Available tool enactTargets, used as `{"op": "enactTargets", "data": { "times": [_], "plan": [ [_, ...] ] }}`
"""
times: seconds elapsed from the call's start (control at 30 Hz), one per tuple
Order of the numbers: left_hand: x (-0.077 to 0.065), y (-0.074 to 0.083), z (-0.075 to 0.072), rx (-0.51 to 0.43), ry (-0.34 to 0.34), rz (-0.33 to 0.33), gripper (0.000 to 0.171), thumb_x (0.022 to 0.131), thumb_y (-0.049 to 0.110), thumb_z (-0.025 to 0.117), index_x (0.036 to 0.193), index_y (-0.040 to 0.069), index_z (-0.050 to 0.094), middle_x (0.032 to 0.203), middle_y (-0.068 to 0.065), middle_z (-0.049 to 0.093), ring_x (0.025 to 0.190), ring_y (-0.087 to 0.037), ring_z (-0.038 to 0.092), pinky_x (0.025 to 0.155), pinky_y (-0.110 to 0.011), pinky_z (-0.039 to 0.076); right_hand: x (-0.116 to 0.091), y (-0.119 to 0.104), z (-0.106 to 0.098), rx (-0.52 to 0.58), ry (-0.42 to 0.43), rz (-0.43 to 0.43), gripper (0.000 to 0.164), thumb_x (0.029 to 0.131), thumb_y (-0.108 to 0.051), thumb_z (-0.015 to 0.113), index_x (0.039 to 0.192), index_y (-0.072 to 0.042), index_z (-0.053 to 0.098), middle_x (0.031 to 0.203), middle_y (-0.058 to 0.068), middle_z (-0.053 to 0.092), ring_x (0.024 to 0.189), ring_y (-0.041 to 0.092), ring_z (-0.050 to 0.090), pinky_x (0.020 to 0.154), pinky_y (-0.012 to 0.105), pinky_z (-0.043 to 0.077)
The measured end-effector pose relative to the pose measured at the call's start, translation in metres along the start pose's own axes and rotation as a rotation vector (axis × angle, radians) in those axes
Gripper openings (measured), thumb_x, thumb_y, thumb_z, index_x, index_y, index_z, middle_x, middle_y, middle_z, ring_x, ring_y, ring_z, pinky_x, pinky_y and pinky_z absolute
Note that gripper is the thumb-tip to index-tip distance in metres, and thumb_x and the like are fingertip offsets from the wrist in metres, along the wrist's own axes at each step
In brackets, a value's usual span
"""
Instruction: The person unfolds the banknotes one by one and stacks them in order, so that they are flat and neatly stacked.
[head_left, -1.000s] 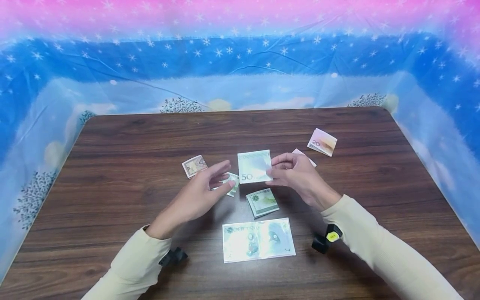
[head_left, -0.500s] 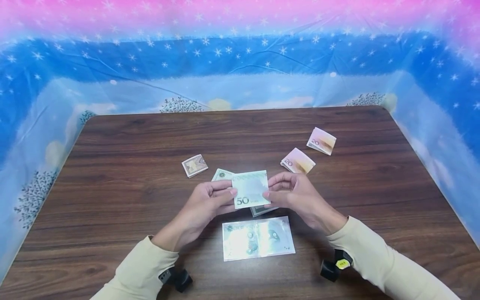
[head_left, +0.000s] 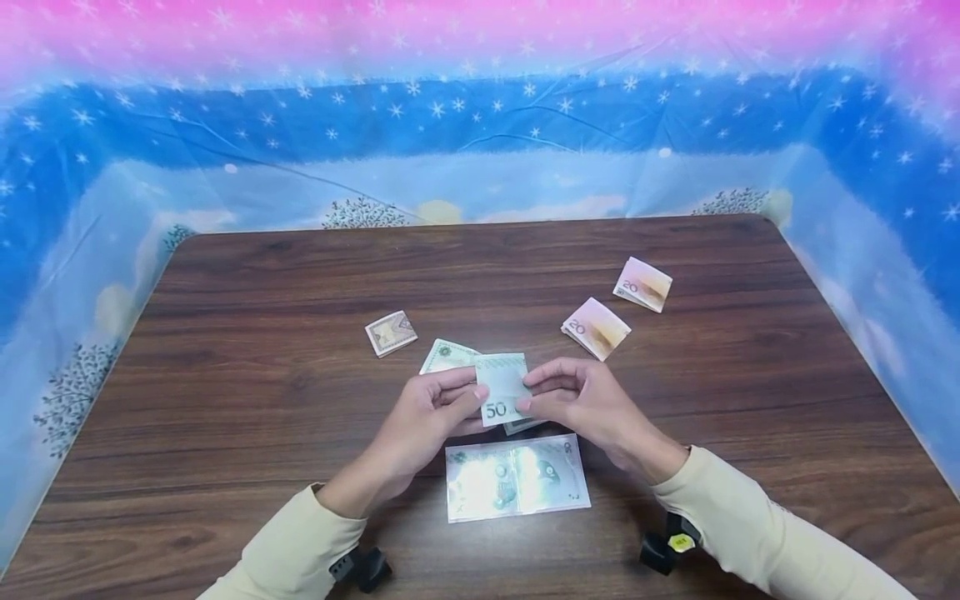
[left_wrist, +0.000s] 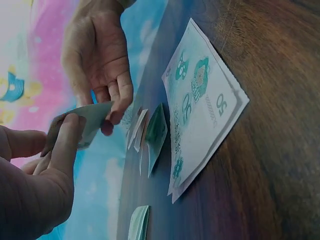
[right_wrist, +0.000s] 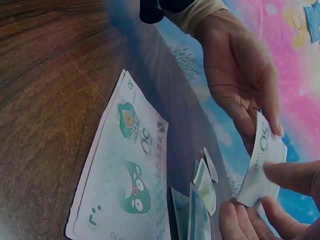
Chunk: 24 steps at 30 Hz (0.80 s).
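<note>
Both hands hold a folded green 50 yuan banknote [head_left: 501, 385] above the table. My left hand [head_left: 420, 417] pinches its left edge, thumb on the front face and fingers behind. My right hand [head_left: 596, 412] pinches the right edge, its thumb over the printed word. Below the held note, a folded green banknote [head_left: 522, 427] is mostly hidden. Another green banknote [head_left: 447, 354] lies behind the left fingers, partly covered. Nearer the person lies a shiny pale-green stack of unfolded 50 notes [head_left: 517, 481], also large in the left wrist view.
Two folded pink 20 notes [head_left: 597, 327] lie apart at the right, one farther back. A folded brownish note [head_left: 392, 333] lies left of centre. The dark wooden table [head_left: 247, 333] is bounded at the back and sides by a snowflake-patterned cloth [head_left: 465, 108].
The left hand came in and took the note's left edge, which only the right hand held before. The note came down toward the person, and the right thumb slid further onto its face.
</note>
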<state>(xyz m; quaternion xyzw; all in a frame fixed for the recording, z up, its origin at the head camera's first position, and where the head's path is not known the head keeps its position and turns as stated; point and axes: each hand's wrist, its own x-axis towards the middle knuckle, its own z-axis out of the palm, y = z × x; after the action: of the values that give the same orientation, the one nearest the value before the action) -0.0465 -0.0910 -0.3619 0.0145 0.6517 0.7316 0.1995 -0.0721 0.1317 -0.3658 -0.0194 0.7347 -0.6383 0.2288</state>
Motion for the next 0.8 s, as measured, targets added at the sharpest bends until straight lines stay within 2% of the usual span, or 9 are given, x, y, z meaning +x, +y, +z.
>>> {"op": "enactTargets", "data": {
  "times": [0.23,0.5,0.8],
  "plan": [
    [0.002,-0.002,0.005,0.025,-0.070,0.009,0.053,0.102,0.012,0.060,0.148,-0.009,0.041,0.140,-0.028,0.055,0.123,-0.035,0.061,0.096,-0.036,0.056,-0.005,0.000,0.005,0.019,-0.066,0.012,0.051,0.085,-0.017,0.083,0.126,0.005,0.062,0.112,0.018,0.072,0.101,0.025,0.072,0.088,0.035,0.059],
    [0.004,-0.002,0.012,0.061,-0.047,0.041,0.054,0.099,0.015,0.067,0.145,-0.007,0.048,0.137,-0.025,0.059,0.122,-0.036,0.061,0.093,-0.035,0.056,-0.008,-0.001,0.008,0.028,-0.118,-0.026,0.060,0.085,-0.017,0.083,0.132,0.010,0.057,0.128,0.025,0.065,0.119,0.033,0.064,0.092,0.036,0.058],
    [0.004,-0.002,0.011,0.085,-0.052,0.041,0.053,0.097,0.012,0.068,0.144,-0.006,0.049,0.139,-0.025,0.058,0.122,-0.035,0.061,0.094,-0.035,0.056,-0.013,-0.005,0.005,0.037,-0.165,-0.039,0.063,0.087,-0.012,0.081,0.137,0.012,0.052,0.135,0.026,0.060,0.122,0.034,0.062,0.093,0.035,0.057]
  ]
}}
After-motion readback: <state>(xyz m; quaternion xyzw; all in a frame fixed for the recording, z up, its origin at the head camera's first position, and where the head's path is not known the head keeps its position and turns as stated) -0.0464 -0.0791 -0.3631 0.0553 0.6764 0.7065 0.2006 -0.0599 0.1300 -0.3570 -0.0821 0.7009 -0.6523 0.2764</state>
